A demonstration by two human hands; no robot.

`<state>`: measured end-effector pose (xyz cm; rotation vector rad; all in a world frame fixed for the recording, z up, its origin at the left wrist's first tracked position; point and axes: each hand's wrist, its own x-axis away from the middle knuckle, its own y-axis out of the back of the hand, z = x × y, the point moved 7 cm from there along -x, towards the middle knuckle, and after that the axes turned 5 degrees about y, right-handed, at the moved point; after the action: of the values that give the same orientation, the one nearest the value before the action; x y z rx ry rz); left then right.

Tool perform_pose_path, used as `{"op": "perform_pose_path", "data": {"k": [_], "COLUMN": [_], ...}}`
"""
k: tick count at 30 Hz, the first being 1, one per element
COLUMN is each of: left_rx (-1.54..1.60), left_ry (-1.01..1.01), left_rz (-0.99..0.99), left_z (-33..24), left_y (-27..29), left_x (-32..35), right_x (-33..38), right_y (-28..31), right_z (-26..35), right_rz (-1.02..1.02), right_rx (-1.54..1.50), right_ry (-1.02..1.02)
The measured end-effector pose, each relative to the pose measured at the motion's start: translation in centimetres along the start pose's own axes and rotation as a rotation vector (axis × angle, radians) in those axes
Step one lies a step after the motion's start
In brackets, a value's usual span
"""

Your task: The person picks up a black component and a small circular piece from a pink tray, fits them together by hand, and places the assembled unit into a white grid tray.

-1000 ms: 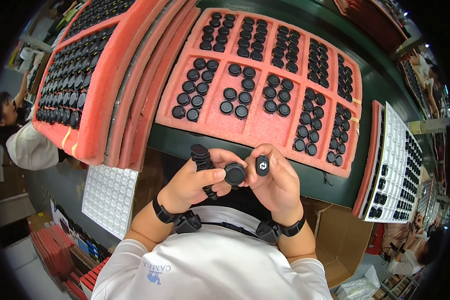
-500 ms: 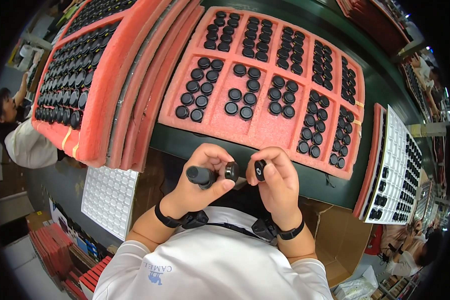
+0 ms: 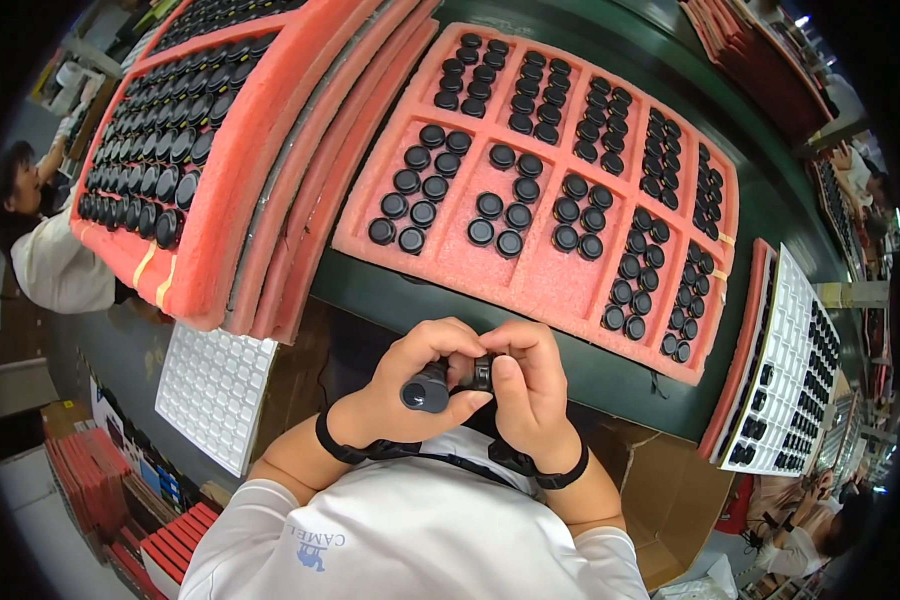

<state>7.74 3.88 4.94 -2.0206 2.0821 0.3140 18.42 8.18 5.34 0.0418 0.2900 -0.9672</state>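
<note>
My left hand [image 3: 410,375] is closed around a dark grey cylindrical tool [image 3: 427,391] with a rounded end. Its thumb and fingers also pinch a small black round part [image 3: 483,373], which looks like a lens. My right hand [image 3: 530,385] meets it from the other side, fingertips closed against the same part. The black cap at my right fingertips is mostly hidden. Beyond my hands lies a pink foam tray [image 3: 450,270], its compartments holding rows of similar black round parts [image 3: 510,243].
Pink foam trays of black parts stand tilted in a stack [image 3: 220,250] at the left. A white moulded tray [image 3: 215,395] lies below it. At the right, another white tray [image 3: 760,400] holds black parts. A cardboard box [image 3: 670,500] stands below the bench. Other people work at both sides.
My hands were apart and have come together, bringing the right hand's black cap against the lens-like part. The tool in my left hand has tipped. The view has shifted slightly.
</note>
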Motion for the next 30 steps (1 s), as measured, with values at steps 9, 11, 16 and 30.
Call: {"op": "perform_pose_path", "data": {"k": [9,11,16,30], "left_rx": [0.052,0.044,0.038,0.036], "left_ry": [0.106,0.085,0.074,0.029], "left_rz": [0.074,0.115,0.093,0.088], "left_z": [0.7,0.5,0.6,0.2], "left_y": [-0.1,-0.3,-0.3,-0.3], "left_x": [0.1,0.0,0.0,0.1], "right_x": [0.1,0.2,0.3,0.2], "right_y": [0.3,0.7,-0.1,0.4], "right_z": [-0.8,-1.3,-1.2,-2.4], "right_rz": [0.032,0.033,-0.005,0.063], "right_rx": [0.007,-0.129,-0.181,-0.514], "right_ry": [0.117,0.099,0.108,-0.008]}}
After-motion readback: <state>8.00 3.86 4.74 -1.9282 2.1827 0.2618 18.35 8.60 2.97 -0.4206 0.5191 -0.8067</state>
